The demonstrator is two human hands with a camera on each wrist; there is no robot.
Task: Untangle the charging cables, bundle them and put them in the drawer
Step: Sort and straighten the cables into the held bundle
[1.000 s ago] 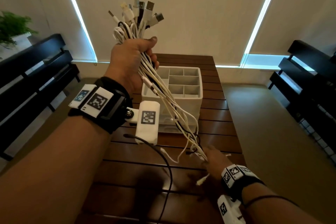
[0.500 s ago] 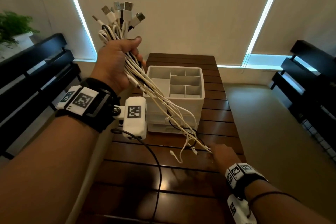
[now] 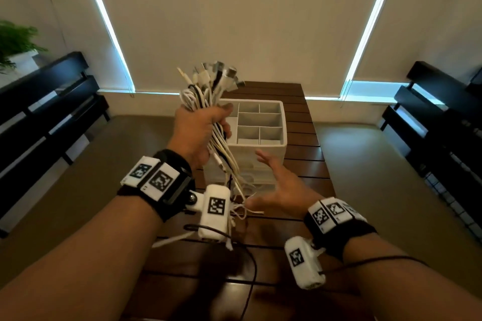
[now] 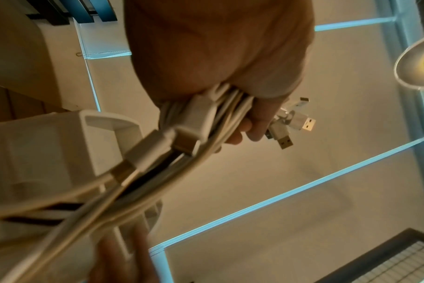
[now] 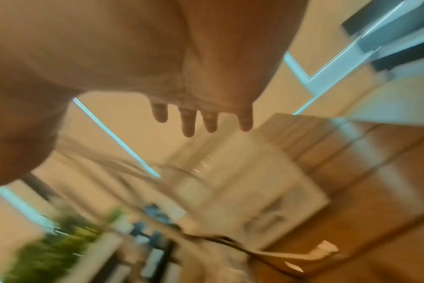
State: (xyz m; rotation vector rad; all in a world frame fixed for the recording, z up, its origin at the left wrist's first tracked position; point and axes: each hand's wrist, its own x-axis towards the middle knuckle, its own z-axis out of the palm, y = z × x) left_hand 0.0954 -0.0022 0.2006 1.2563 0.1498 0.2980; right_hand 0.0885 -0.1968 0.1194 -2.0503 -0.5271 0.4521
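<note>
The left hand has come lower and nearer to the body than it was half a second ago, and it still holds the bunch of white and black charging cables in a closed fist, fingers and thumb wrapped around the strands. The right hand, which was down at the dark wooden slatted table near the loose cable ends, has now lifted off the table and it is spread, palm turned toward the bundle, holding nothing. In the right wrist view the 4 fingers are straight and apart; this view is much blurred.

I think this means the combing of the tails is finished for this pass and the right hand goes now to gather the hanging part, so the bundling step begins. The drawer step is not yet done.

The cables lie through the left fist: the metal USB plugs stand out above the thumb side, and the long strands hang down from the little-finger side, in front of the white plastic organizer box with open compartments on top. The loose ends reach down just beside the right thumb, near the table, but whether they touch it I cannot tell
</note>
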